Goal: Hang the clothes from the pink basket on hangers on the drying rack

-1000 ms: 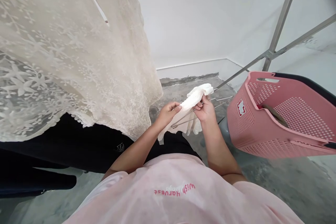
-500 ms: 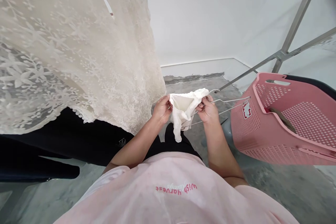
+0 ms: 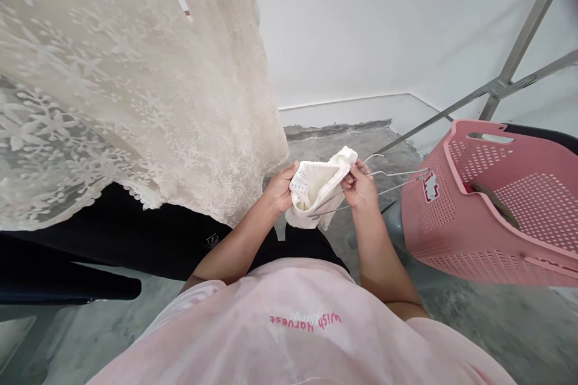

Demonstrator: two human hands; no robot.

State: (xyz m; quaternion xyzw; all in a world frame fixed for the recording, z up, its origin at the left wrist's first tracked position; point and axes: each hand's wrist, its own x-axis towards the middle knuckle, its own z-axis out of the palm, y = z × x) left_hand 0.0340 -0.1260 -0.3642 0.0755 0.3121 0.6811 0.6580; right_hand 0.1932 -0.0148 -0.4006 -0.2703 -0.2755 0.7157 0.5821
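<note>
Before my waist I stretch a small white garment (image 3: 300, 214) with a lacy openwork panel, its opening spread between both hands. My left hand (image 3: 283, 188) pinches its left edge. At the right edge, my right hand (image 3: 360, 185) is closed on the gathered fabric. Thin white wire hangers (image 3: 392, 173) pass by the right hand, seemingly held with the cloth, and point toward the basket. One wire end lies across the garment's opening. The fingertips of the right hand are partly hidden by the fabric.
At right stands a pink perforated laundry basket (image 3: 445, 225) with a dark item inside. Behind it are metal rack bars (image 3: 499, 87). Cream lace fabric (image 3: 203, 90) hangs at left, with dark clothing (image 3: 149, 234) below it. A white wall (image 3: 361, 24) rises ahead.
The garment's front flap, which hung down, is now lifted and spread, so the opening gapes wider and the lacy panel shows. The view has shifted slightly. Both hands keep their grip.
</note>
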